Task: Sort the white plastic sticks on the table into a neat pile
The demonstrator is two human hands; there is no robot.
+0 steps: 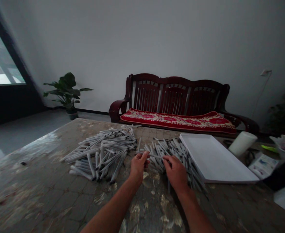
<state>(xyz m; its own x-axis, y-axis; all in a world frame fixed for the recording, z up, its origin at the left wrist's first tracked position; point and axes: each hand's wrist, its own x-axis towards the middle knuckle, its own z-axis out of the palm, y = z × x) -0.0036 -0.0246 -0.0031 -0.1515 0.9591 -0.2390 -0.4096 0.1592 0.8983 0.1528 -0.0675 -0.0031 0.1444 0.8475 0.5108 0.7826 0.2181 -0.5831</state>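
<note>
A slim whitish pen (156,156) lies level between my two hands, above the table. My left hand (139,165) pinches its left end with thumb and fingertips. At the other end, the thumb and forefinger of my right hand (176,172) are closed on the same pen. To the left lies a heap of similar pens (108,152), pale and translucent with dark ends, pointing in various directions. Behind and under my right hand spreads a second heap of pens (173,147), partly hidden by that hand. Fine details of the held pen are too small to make out.
A shallow white tray (220,173) touches the right heap. Beyond it on the table (67,197) are a white roll (243,143) and a printed box (264,165). A small black piece (23,163) lies far left. A wooden bench (174,97) stands behind, with a potted plant (68,90).
</note>
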